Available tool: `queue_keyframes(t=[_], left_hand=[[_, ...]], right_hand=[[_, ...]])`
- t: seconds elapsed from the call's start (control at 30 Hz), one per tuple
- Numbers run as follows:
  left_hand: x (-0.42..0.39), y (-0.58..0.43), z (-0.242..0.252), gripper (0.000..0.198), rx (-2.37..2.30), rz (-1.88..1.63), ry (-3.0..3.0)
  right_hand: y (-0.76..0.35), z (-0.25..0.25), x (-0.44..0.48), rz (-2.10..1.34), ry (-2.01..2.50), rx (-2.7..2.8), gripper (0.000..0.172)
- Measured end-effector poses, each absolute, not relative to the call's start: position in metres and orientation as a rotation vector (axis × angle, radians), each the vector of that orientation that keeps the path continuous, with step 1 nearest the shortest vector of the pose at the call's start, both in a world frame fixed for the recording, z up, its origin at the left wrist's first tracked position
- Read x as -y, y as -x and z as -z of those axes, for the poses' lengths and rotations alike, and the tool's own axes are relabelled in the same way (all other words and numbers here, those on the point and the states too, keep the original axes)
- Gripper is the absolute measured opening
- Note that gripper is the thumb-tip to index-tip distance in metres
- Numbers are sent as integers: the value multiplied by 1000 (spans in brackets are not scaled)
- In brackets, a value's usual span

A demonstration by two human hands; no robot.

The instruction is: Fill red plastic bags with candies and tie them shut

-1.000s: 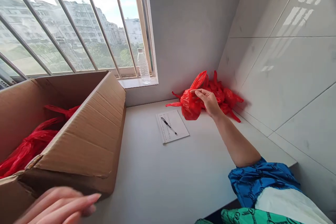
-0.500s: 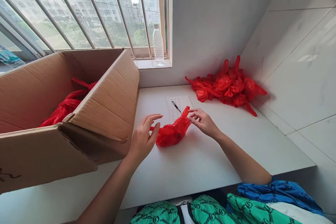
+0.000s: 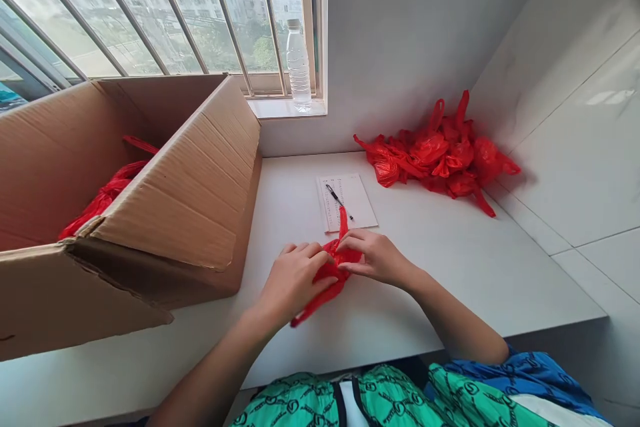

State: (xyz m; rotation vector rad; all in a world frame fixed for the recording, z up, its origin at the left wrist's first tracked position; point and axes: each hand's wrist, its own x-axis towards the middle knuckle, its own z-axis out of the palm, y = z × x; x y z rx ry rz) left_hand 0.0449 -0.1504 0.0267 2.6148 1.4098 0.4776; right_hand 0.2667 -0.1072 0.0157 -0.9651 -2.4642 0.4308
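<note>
My left hand (image 3: 295, 277) and my right hand (image 3: 375, 257) meet over the white counter, both gripping a red plastic bag (image 3: 333, 270). The bag is gathered into a narrow twisted strip. One handle sticks up between my hands, and a thin tail hangs down toward me. Much of the bag is hidden by my fingers. Beyond them, a loose pile of red plastic bags (image 3: 435, 153) lies in the far right corner of the counter.
An open cardboard box (image 3: 170, 207) with red bags inside (image 3: 105, 197) stands at the left. A notepad (image 3: 347, 201) with a black pen (image 3: 337, 200) lies just beyond my hands. A plastic water bottle (image 3: 299, 65) stands on the barred window's sill. Tiled wall runs along the right.
My hands have come together on the bag, and my left hand now grips it too. The bag has gone from a loose bunch to a narrow twisted strip. The view has shifted slightly.
</note>
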Motion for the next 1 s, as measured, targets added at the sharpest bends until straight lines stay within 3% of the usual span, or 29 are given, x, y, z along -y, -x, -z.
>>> queue_keyframes(t=[0.1,0.33,0.5,0.63,0.8,1.0], left_hand=[[145,-47,-20,16,-1414,-504,-2692],[130,1,-13,21,-1612,-1006,-2273],[133,4,-17,21,-1652,-1270,-2043],[132,-32,-21,40,-1607,-1086,-2411],[116,-53,-17,20,-1564,-848,-2530],[110,-28,-22,19,-1469,-1514,-1721]], right_hand=[[-270,-13,106,-418,945,2518,7],[-312,-36,97,-616,1190,2204,21],[-322,-39,93,-685,1275,2107,18],[-308,-36,96,-707,1227,2177,15],[-288,-29,101,-621,1270,2138,22],[-298,-20,87,-883,1256,1746,17]])
